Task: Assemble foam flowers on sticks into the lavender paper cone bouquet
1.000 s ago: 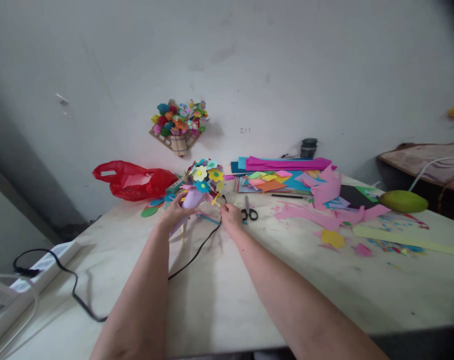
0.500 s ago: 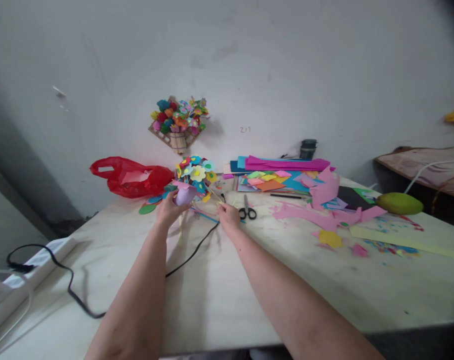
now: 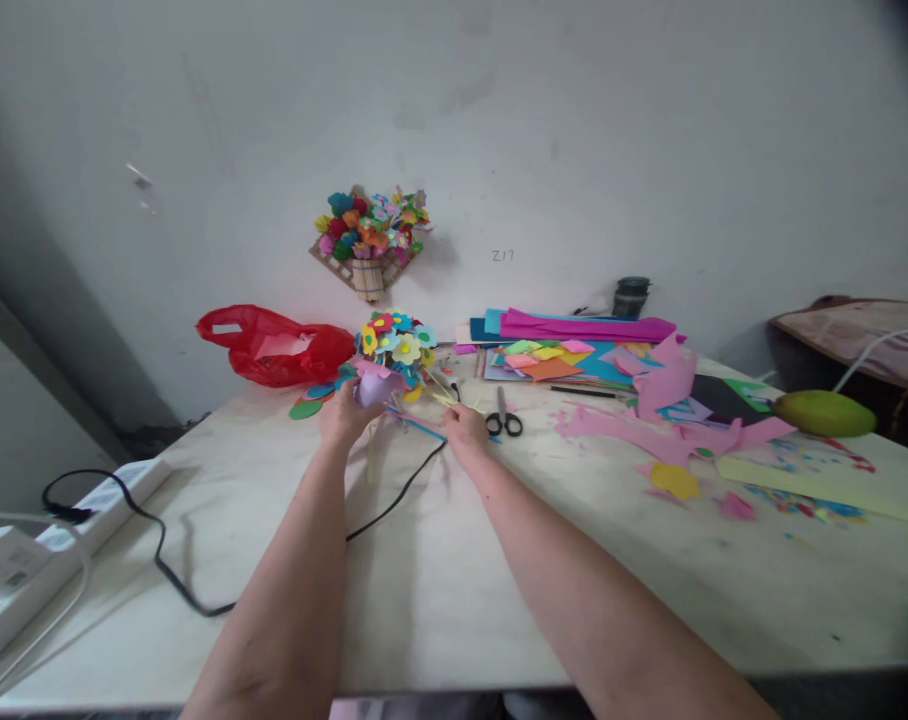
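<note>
My left hand (image 3: 343, 415) is wrapped round a small light purple pot (image 3: 377, 388) with a pink upper edge. A bunch of colourful paper flowers (image 3: 405, 348) rises above the pot, several with round centres. To the right of it, the fingers of my right hand (image 3: 467, 430) are pinched at thin pale yellow strips (image 3: 445, 399); the fingertips are small and partly hidden. Black-handled scissors (image 3: 504, 420) lie just right of that hand. A thin blue strip (image 3: 422, 427) lies between my hands.
A red plastic bag (image 3: 274, 350) and round paper pieces (image 3: 305, 409) lie left of the flowers. Coloured sheets (image 3: 581, 327), pink scraps (image 3: 660, 430) and a green fruit (image 3: 823, 413) lie rightward. A black cable (image 3: 401, 495) crosses the table; a power strip (image 3: 135, 480) stands left.
My view has turned slightly left, so the scene sits further right. Both hands keep nearly the same places by the pot and the strips; pale yellow strip ends now show above my right hand.
</note>
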### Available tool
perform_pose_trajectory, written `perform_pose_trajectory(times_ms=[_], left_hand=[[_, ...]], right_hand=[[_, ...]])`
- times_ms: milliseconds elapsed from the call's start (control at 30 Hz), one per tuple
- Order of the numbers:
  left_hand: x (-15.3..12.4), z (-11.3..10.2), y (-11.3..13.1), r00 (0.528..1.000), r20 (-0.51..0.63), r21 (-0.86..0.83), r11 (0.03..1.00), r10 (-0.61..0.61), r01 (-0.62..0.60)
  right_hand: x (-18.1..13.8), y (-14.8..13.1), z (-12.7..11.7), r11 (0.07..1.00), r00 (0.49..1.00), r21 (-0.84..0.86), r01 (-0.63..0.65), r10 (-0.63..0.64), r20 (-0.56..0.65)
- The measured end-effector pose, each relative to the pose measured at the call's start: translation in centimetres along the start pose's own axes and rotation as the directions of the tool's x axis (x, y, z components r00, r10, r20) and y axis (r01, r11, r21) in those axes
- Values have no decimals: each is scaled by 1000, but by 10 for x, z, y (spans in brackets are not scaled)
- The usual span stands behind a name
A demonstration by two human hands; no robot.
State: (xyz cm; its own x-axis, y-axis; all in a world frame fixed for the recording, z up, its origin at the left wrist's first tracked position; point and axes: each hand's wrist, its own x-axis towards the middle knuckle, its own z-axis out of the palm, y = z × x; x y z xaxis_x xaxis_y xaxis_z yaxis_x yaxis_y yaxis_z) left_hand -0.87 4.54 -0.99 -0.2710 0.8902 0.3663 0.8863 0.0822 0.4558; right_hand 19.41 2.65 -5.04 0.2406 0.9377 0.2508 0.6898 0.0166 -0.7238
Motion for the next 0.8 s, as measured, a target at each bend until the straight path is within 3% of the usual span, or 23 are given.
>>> perform_pose_trajectory(times_ms=[367,800], left_hand=[[-6,8,2,996,-33,130,989,80,-75],[-5,8,3,999,45,146,989,10,-16]], right_hand=[[0,0,0,1000,1000,-11,18,-17,13],[0,0,1,1000,1000,11,7,-7,15]])
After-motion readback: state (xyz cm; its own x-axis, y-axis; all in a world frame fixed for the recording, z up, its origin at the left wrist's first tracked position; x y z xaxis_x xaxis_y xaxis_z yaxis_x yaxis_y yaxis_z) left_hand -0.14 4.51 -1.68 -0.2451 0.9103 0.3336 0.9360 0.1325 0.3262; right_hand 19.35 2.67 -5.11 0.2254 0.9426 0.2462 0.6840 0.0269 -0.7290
